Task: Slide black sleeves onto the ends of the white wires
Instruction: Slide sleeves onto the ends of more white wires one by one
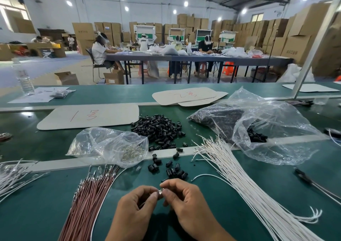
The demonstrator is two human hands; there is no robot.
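Note:
My left hand (137, 203) and my right hand (181, 197) meet fingertip to fingertip at the bottom centre, pinching a small shiny metal piece (160, 192) between them; whether a wire is attached is hidden by the fingers. Just beyond them lie a few loose black sleeves (172, 168), and a bigger pile of black sleeves (159, 130) sits farther back. A fanned bundle of white wires (238, 174) stretches along the right, with one single white wire (208, 176) curving toward my right hand.
A bundle of brown wires (88, 202) lies to the left. A clear bag of metal rings (110, 146) and a large plastic bag of black sleeves (258, 130) sit on the green bench (46, 145). Cardboard sheets (88, 116), a water bottle (25, 82), black-handled tool (306, 179).

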